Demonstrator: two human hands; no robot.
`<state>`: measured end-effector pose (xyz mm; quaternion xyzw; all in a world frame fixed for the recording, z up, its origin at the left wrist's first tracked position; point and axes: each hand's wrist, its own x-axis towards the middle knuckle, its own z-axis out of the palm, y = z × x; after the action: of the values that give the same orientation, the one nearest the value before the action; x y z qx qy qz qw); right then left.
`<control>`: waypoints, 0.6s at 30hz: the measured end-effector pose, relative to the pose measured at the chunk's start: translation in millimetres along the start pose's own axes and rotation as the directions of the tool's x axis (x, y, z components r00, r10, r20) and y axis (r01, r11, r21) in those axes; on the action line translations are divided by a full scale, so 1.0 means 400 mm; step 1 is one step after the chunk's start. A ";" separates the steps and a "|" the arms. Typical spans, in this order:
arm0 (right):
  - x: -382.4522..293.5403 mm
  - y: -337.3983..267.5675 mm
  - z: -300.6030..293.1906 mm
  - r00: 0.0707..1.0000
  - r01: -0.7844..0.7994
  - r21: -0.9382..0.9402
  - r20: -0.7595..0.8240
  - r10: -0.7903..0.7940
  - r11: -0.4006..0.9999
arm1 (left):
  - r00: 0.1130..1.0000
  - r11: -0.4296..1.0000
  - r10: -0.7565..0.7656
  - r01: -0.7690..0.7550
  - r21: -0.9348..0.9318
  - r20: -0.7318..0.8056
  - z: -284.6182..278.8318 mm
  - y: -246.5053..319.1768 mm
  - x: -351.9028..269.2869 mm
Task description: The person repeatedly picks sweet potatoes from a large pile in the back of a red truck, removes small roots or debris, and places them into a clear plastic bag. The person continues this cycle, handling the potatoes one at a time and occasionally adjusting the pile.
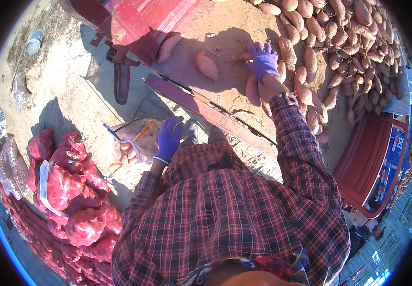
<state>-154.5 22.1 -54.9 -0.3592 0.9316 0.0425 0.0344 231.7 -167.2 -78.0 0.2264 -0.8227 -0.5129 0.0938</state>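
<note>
My right hand (264, 60), in a purple glove, reaches palm down over the dirt-covered truck bed (227, 37). A thin root-like piece (241, 57) lies at its fingertips; whether the hand grips anything is hidden. Beside its wrist is a sweet potato (252, 90), and another sweet potato (207, 65) lies further left. My left hand (169, 138), gloved in purple too, hangs with nothing visible in it, thumb apart from the fingers. Just left of that hand, an open pale mesh sack (149, 137) stands on the ground with sweet potatoes (126, 154) inside.
A big heap of sweet potatoes (352, 46) covers the bed at upper right. The red bed edge (209, 112) runs before my legs, with a metal latch (121, 77) hanging near it. Full red mesh sacks (65, 186) are piled on the left. A plastic cup (34, 42) lies further off.
</note>
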 end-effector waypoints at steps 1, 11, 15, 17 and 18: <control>0.018 0.013 -0.006 0.996 0.001 -0.020 0.092 0.001 1.000 | 1.000 0.999 -0.001 0.003 -0.046 0.025 0.021 0.014 0.026; -0.133 0.028 -0.149 0.999 -0.042 0.946 0.034 -0.030 -0.322 | 0.990 0.948 0.111 -0.079 -0.310 0.086 0.077 0.256 0.211; -0.199 -0.142 -0.162 1.000 0.024 0.607 -0.025 0.011 -0.794 | 0.865 0.869 0.492 -0.495 -0.005 -0.096 0.158 0.332 0.281; -0.219 -0.159 -0.134 0.870 0.390 0.665 -0.492 -0.019 0.637 | 0.906 0.906 0.422 -0.422 0.006 -0.023 0.193 0.342 0.288; -0.235 -0.183 -0.140 0.957 0.245 0.955 -0.266 0.120 0.167 | 0.943 0.943 0.332 -0.332 0.026 0.021 0.196 0.336 0.289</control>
<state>-37.7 25.1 5.7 -0.2923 0.7166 -0.6204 0.1273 62.5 -108.6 -3.5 0.0818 -0.8573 -0.4795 0.1687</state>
